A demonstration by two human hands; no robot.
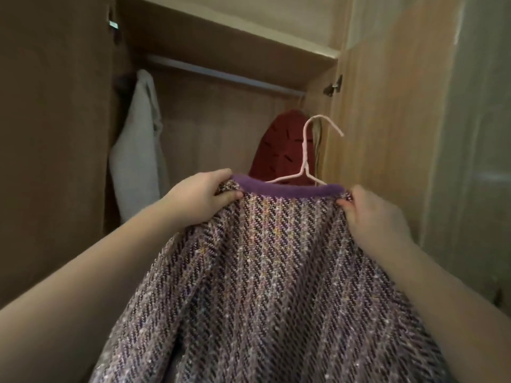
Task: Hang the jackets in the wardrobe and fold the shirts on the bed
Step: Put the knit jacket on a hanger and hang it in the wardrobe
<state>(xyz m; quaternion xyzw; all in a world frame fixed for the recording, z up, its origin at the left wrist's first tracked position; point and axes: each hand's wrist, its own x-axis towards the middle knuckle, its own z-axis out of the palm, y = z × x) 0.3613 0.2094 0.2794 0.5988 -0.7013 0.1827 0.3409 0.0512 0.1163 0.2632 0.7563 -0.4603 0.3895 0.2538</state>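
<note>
A purple tweed jacket [276, 272] with a plain purple collar fills the lower middle of the head view, held up in front of the open wardrobe. It sits on a pink wire hanger [305, 158] whose hook sticks up above the collar, free of the rail. My left hand [201, 197] grips the jacket's left shoulder by the collar. My right hand [373, 214] grips the right shoulder. The wardrobe rail [221, 74] runs across above, higher than the hook.
On the rail's left end hangs a white garment [138, 145]; a dark red garment [284, 145] hangs at its right end. Between them the rail is bare. Open wooden doors [387, 120] stand on both sides, with a shelf board [226, 48] just above the rail.
</note>
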